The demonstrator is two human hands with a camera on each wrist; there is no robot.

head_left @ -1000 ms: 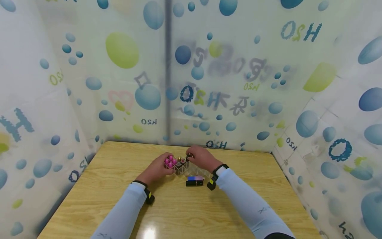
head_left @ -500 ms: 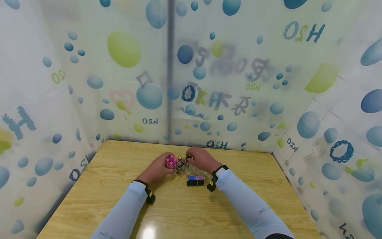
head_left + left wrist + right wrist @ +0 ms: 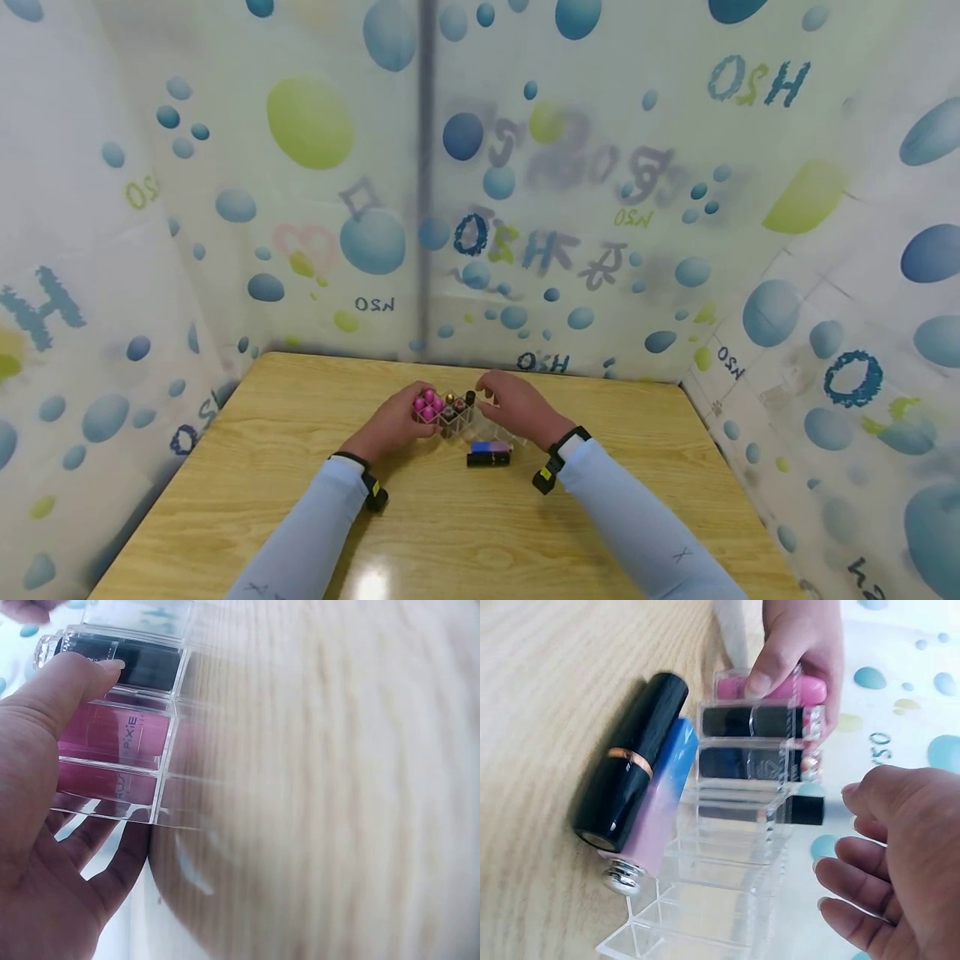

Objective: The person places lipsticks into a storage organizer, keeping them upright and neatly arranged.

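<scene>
A clear lipstick organizer point(image 3: 720, 874) stands on the wooden table, its left compartments filled with pink lipsticks point(image 3: 428, 407) and dark tubes with jewelled tops point(image 3: 761, 721). My left hand point(image 3: 393, 427) grips its left end, thumb across the front face and fingers behind. A black-capped lipstick point(image 3: 470, 398) stands upright in a compartment to the right of the jewelled tubes. Just right of that cap, my right hand point(image 3: 521, 408) hovers with loosely bent fingers, holding nothing. In front of the organizer lie a black lipstick point(image 3: 634, 761) with a copper band and a blue-to-pink tube point(image 3: 660, 802) side by side.
The organizer's right-hand compartments point(image 3: 697, 911) show no tubes. The wooden table point(image 3: 450, 533) stretches toward me and to both sides. A curtain point(image 3: 555, 208) printed with blue and green drops hangs behind the back edge.
My right hand has let go of the black-capped lipstick and drawn slightly right. That lipstick now stands by itself in the organizer. My left hand keeps its grip.
</scene>
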